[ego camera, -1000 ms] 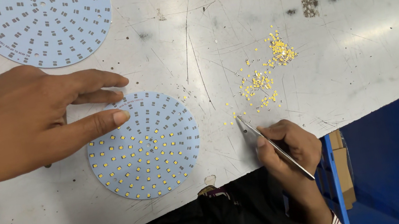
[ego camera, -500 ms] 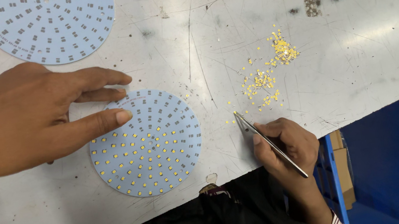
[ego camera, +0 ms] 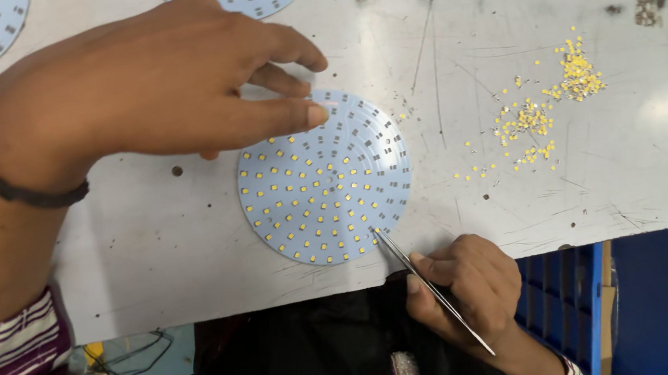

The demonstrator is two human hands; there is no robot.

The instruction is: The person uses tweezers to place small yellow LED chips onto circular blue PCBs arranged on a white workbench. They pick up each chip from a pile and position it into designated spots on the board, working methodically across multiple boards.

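Bright, even overhead light on a scratched white table (ego camera: 611, 175), with soft glare across its right side. The left hand (ego camera: 138, 93) casts a faint shadow beneath it onto the round blue board (ego camera: 324, 180). Focus is sharp at centre; the space under the table edge is dim

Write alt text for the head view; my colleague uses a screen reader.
A right hand holds tweezers, tips at the edge of a round pale blue board dotted with small yellow chips, while the left hand steadies its far rim. Loose yellow chips lie scattered on the scratched white table.
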